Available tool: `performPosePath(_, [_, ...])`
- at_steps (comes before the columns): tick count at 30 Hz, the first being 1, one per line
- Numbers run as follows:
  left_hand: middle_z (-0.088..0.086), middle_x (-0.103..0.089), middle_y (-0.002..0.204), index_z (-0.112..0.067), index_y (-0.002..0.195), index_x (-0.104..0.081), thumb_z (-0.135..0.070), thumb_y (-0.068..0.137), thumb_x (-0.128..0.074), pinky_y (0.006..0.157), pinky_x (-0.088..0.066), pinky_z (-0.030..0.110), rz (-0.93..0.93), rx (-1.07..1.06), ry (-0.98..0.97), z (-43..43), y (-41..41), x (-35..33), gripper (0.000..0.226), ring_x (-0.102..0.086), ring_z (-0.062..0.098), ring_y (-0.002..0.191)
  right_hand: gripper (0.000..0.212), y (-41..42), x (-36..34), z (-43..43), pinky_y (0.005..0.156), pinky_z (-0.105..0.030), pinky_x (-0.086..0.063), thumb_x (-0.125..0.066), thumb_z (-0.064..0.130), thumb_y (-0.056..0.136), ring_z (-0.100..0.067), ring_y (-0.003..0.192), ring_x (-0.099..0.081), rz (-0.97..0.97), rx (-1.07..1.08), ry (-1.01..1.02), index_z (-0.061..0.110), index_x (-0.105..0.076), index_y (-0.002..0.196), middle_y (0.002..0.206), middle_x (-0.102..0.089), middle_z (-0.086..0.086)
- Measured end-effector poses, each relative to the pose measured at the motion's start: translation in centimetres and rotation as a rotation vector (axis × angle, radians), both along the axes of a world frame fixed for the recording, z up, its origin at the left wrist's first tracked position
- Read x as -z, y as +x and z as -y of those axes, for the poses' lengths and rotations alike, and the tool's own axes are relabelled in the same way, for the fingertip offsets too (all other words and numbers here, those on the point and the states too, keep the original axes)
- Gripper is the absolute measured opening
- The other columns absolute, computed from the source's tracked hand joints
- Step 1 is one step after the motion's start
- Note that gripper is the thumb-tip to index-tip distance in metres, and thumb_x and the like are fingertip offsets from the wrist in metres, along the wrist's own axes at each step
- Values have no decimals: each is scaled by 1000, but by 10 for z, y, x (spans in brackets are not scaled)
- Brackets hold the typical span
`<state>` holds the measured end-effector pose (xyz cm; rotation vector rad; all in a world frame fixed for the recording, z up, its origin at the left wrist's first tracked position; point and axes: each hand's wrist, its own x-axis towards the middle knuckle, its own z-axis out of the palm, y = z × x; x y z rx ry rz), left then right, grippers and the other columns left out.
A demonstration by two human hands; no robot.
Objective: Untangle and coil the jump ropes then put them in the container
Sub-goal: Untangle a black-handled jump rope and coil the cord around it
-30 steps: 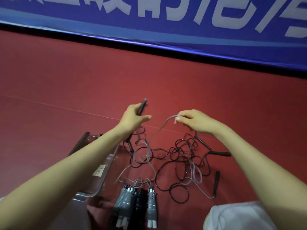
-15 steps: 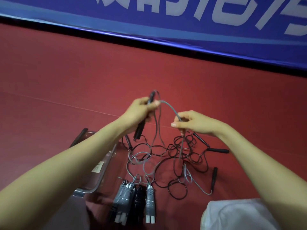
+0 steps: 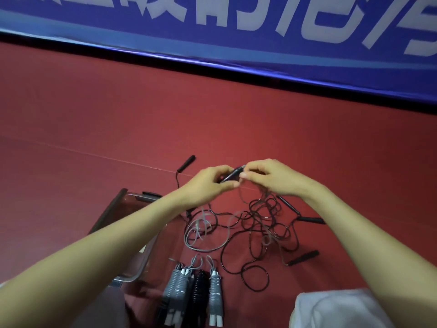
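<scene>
A tangle of thin black and grey jump ropes (image 3: pixel 257 223) lies on the red floor, with black handles (image 3: pixel 305 256) sticking out at its right and one black handle (image 3: pixel 188 162) at the far left. My left hand (image 3: pixel 210 183) and my right hand (image 3: pixel 269 178) meet above the tangle, both pinching a dark handle (image 3: pixel 233 174) with rope hanging from it. Three coiled ropes (image 3: pixel 196 290), grey, black and grey, lie side by side near me. A clear plastic container (image 3: pixel 132 263) stands at the left, partly hidden under my left forearm.
A blue banner with white characters (image 3: pixel 236 31) runs along the far edge of the floor. A white cloth-covered knee (image 3: pixel 335 308) shows at the bottom right. A thin seam line (image 3: pixel 82 151) crosses the floor.
My hands have come together: the right hand moved left and up to the handle held in the left. One black handle now lies on the floor at the far left.
</scene>
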<state>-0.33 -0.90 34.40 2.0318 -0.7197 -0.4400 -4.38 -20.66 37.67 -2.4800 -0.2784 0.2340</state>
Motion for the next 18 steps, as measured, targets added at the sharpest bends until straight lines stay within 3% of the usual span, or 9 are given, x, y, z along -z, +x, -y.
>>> performPosePath(3, [-12, -50, 60, -20, 80, -55, -21, 92, -64, 52, -33, 25, -93, -87, -221, 1, 2, -7, 14, -39, 8, 51, 22, 1, -3, 4, 61, -29, -39, -61, 36, 92, -10, 57, -47, -41, 15, 123, 19, -61, 78, 61, -53, 6])
performPosePath(5, [-7, -46, 60, -16, 79, -52, -10, 94, -58, 45, -32, 20, -204, -263, -531, -3, 9, -24, 17, -37, 8, 48, 23, 0, 7, 14, 66, -29, -41, -63, 34, 92, -4, 59, -50, -159, -14, 44, 19, -58, 76, 65, -60, 7])
performPosePath(7, [-3, -49, 63, -14, 80, -52, -6, 95, -55, 43, -31, 17, -231, -397, -685, -12, 20, -39, 18, -36, 7, 46, 24, 0, 21, 24, 73, -36, -45, -59, 34, 95, -2, 64, -54, -270, -1, -44, 19, -58, 76, 70, -66, 7])
performPosePath(9, [-1, -55, 70, -13, 86, -55, -4, 93, -57, 44, -34, 18, -217, -505, -612, -22, 30, -43, 11, -38, 10, 50, 27, 2, 28, 33, 82, -47, -48, -52, 35, 98, -12, 72, -58, -245, 94, -42, 20, -59, 77, 70, -68, 6])
performPosePath(10, [0, -57, 75, -12, 94, -56, -4, 91, -59, 48, -37, 21, -203, -562, -479, -25, 33, -40, 10, -43, 12, 56, 28, 3, 26, 34, 82, -46, -49, -48, 33, 99, -14, 70, -57, -175, 142, -38, 21, -60, 78, 67, -65, 7])
performPosePath(12, [2, -57, 95, -13, 115, -54, -7, 87, -66, 69, -40, 27, -106, -605, -100, -28, 32, -27, 31, -52, 19, 80, 27, 3, 15, 31, 73, -36, -47, -46, 32, 100, -12, 64, -53, -9, 178, -11, 22, -63, 83, 63, -57, 8])
performPosePath(14, [2, -58, 111, -14, 125, -53, -17, 86, -71, 83, -40, 27, -13, -518, -19, -23, 23, -20, 44, -55, 19, 97, 25, 0, 1, 20, 65, -29, -42, -46, 35, 100, -9, 59, -48, 74, 121, 23, 26, -66, 87, 63, -52, 4])
performPosePath(16, [-2, -62, 110, -20, 126, -56, -26, 85, -72, 83, -44, 27, -8, -302, -98, -14, 13, -21, 44, -58, 12, 92, 25, -5, -10, 7, 56, -19, -35, -48, 34, 100, -4, 52, -42, 88, 35, 19, 25, -69, 91, 59, -47, 3])
performPosePath(18, [-8, -62, 87, -22, 114, -61, -28, 88, -69, 66, -43, 24, -51, -81, -93, -5, 4, -19, 28, -52, 5, 69, 25, -7, -15, -2, 54, -17, -34, -50, 33, 99, -4, 50, -42, 116, 7, 48, 21, -70, 90, 57, -47, 5])
